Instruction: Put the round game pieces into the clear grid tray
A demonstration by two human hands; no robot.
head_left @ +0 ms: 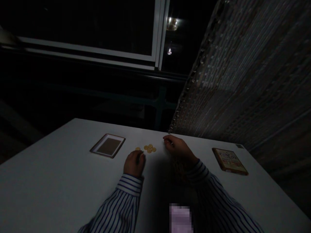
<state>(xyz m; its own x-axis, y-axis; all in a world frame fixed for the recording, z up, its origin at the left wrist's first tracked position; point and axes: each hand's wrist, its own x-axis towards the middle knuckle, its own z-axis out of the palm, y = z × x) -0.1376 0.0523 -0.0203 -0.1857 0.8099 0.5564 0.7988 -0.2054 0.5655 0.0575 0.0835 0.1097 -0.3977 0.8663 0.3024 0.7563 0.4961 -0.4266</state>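
Note:
The room is dim. Both my arms, in striped sleeves, rest on a white table (pixel 60 181). My left hand (pixel 134 163) lies with its fingers curled, close to a single gold coin (pixel 137 149). A small cluster of gold coins (pixel 150 148) sits just beyond, between my hands. My right hand (pixel 177 146) is to the right of the cluster, its fingertips pinched together near the table; whether anything is in them is too dark to tell.
An open shallow box (pixel 108 145) with a white rim and brown inside lies left of the coins. A brown printed box lid (pixel 229 160) lies at the right. A patterned curtain (pixel 243 81) hangs at the right, a dark window (pixel 97 32) behind.

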